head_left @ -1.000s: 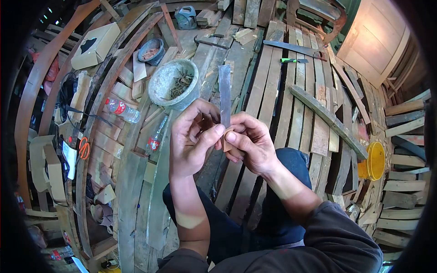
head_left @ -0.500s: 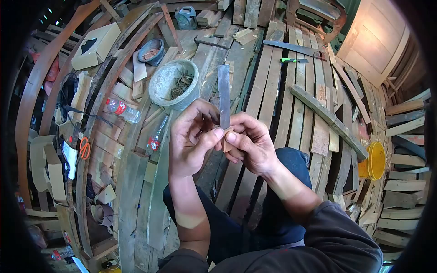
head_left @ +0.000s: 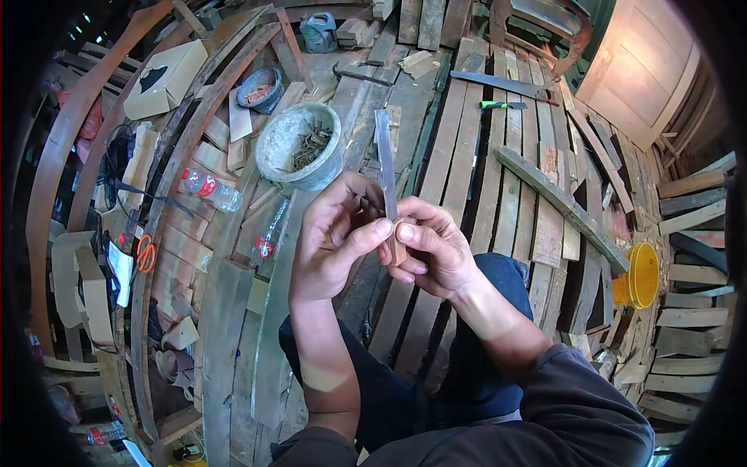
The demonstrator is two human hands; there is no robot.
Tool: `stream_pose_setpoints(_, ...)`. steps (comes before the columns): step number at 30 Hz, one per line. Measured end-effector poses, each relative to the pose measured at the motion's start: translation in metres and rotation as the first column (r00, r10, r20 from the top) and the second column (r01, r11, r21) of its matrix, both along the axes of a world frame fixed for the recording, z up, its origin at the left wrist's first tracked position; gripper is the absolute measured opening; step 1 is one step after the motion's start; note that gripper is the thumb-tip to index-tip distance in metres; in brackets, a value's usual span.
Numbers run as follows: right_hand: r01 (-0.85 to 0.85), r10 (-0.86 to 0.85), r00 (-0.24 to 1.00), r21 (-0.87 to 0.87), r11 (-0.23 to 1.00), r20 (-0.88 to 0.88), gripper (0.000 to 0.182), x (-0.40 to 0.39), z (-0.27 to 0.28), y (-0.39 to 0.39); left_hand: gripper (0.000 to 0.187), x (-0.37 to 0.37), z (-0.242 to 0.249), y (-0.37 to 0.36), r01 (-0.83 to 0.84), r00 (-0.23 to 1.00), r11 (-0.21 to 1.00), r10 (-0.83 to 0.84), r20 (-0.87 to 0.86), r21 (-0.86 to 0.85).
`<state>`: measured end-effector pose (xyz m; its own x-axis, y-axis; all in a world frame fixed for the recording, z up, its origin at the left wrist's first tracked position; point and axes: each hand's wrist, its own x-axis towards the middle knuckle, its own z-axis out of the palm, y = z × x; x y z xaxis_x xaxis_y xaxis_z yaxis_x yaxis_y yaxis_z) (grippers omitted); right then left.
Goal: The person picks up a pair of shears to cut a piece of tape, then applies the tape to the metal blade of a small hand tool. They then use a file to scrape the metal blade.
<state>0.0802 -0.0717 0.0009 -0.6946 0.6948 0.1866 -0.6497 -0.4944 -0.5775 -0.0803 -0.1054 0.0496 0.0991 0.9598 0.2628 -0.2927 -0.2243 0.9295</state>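
Observation:
Both my hands meet in front of me around the lower end of a flat metal blade (head_left: 386, 159), which points up and away with its narrow side turned partly to me. A small brown piece (head_left: 398, 254) sits at the blade's base, under my fingertips. My left hand (head_left: 336, 237) pinches this end between thumb and curled fingers. From the other side, my right hand (head_left: 436, 245) grips it, thumb pressed along the brown piece. Beyond the left hand stands a grey basin (head_left: 272, 144) with nails (head_left: 311, 146) in it.
A handsaw (head_left: 498, 82), a green-handled knife (head_left: 502, 104) and a hammer (head_left: 362, 75) lie on the planks ahead. A long beam (head_left: 560, 204) slants at right, near a yellow bucket (head_left: 640, 276). At left are plastic bottles (head_left: 212, 189), orange scissors (head_left: 145, 254) and a cardboard box (head_left: 165, 82).
The blade has turned about its length, showing a narrower face, and its lower end has shifted slightly right. Both hands keep their pinch on it.

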Motion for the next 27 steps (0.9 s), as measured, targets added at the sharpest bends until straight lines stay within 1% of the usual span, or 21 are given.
stream_pose_setpoints(4, -0.021, 0.021, 0.999, 0.005, 1.0, -0.029, 0.021, -0.0015, -0.0038, 0.0015, 0.019, -0.001, 0.0002, -0.0011, 0.03, 0.999, 0.999, -0.029, 0.022, -0.03)
stream_pose_setpoints(7, -0.042, 0.042, 0.998, -0.003, 0.999, -0.048, 0.022, -0.0013, -0.0021, 0.0012, 0.019, -0.0022, -0.0026, -0.0004, -0.007, 0.999, 1.0, 0.007, -0.031, 0.006)
stream_pose_setpoints(13, -0.029, 0.025, 0.997, -0.057, 0.998, -0.076, 0.022, -0.0035, -0.0027, 0.0011, 0.016, -0.0012, -0.0053, 0.0013, -0.029, 0.999, 1.0, 0.029, -0.035, 0.0)
stream_pose_setpoints(15, -0.04, 0.034, 0.996, -0.07, 0.997, -0.084, 0.022, -0.0036, -0.0023, 0.0017, 0.016, -0.002, -0.0087, 0.0036, -0.036, 0.999, 0.998, 0.037, -0.021, 0.051)
stream_pose_setpoints(16, -0.041, 0.035, 0.996, -0.068, 0.997, -0.087, 0.022, -0.0039, -0.0026, 0.0018, 0.016, -0.0023, -0.0094, 0.0045, -0.04, 0.999, 0.996, 0.041, -0.014, 0.076)
stream_pose_setpoints(19, -0.039, 0.034, 0.996, -0.059, 0.997, -0.086, 0.022, -0.0043, -0.005, 0.0015, 0.017, -0.0026, -0.0056, 0.0017, -0.011, 1.0, 1.0, 0.012, -0.018, 0.025)
stream_pose_setpoints(22, -0.033, 0.03, 0.996, -0.042, 0.999, -0.079, 0.022, -0.0035, -0.0059, 0.0025, 0.018, -0.0039, -0.0059, 0.0025, 0.006, 1.0, 1.0, -0.005, -0.017, 0.024)
stream_pose_setpoints(27, -0.034, 0.032, 0.997, -0.021, 0.999, -0.067, 0.022, -0.0026, -0.0015, 0.0028, 0.019, -0.0033, -0.0091, 0.0052, -0.016, 1.0, 0.999, 0.016, 0.007, 0.045)
